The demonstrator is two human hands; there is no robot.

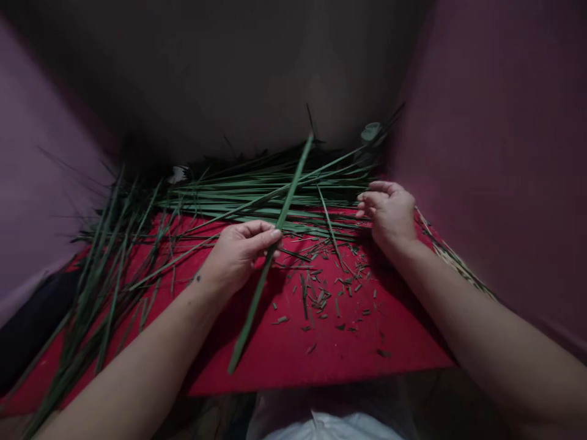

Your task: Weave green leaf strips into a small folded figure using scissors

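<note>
In the head view, the left hand [243, 253] pinches a single long green strip [290, 198] between thumb and fingers; the strip slants over the middle of the red worktop [284, 360], its lower end towards the near edge and its upper end over the pile at the far edge. The right hand [392, 211] is apart from the strip, near the right edge, fingers bent; whether the fingertips pinch anything thin, I cannot tell. Short green clippings [318, 299] lie scattered right of centre, so some cutting or trimming seems already done. A pale, plaited-looking band [454, 260] runs by the right edge, partly hidden by the forearm; it may be finished work, though its detail is too dim to be sure. Much looks left: a thick pile of long leaves [220, 198] lies along the far edge, and a loose bundle of blades [105, 263] runs down the left edge past the near left corner, apparently unworked. A cup [370, 131] stands at the far right corner.
</note>
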